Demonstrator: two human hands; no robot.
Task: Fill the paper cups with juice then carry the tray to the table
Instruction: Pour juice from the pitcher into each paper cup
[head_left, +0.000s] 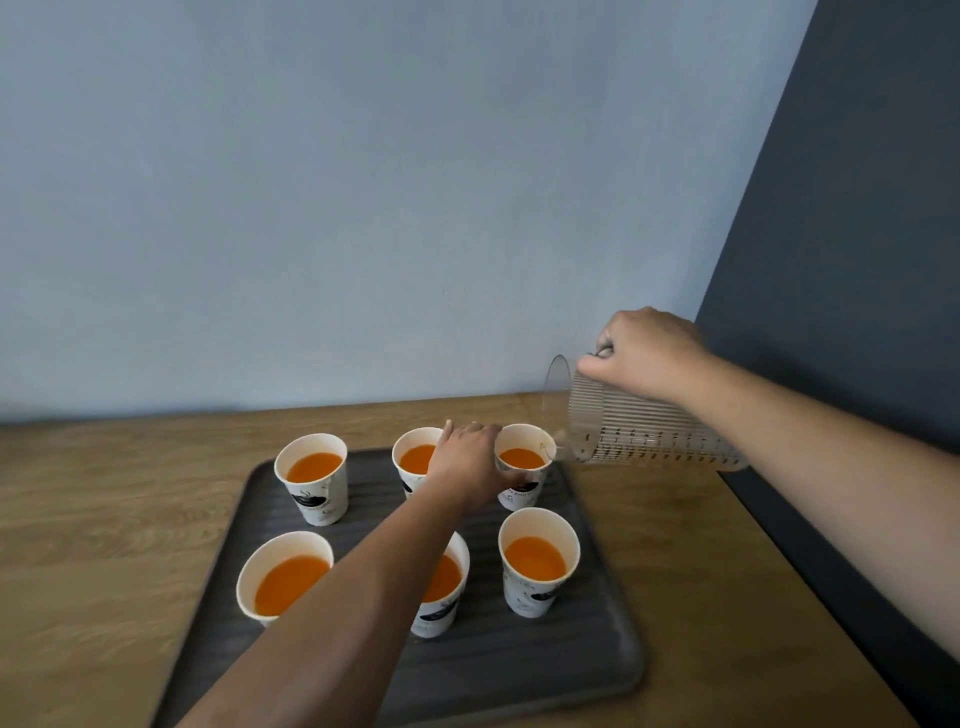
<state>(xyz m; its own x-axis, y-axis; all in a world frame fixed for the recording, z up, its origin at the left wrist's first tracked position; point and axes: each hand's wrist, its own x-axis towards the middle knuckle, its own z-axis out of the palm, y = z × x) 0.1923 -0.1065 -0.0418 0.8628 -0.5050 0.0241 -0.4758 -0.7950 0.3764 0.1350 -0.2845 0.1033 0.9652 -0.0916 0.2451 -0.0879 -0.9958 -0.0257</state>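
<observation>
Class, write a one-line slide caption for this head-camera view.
Right hand tips a clear measuring jug over the sixth juice cup, steadied by the left hand.

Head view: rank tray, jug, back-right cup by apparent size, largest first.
1. Tray, far the largest.
2. Jug, tipped on its side in the right hand.
3. Back-right cup, smallest, partly covered by the left hand.

Plain indoor room, likely a home or office corner, wood-grain counter (104, 493) against a bare pale blue wall (311, 182), dark grey wall (857, 208) at right, dark tray (597, 649) of paper cups (538, 561).
</observation>
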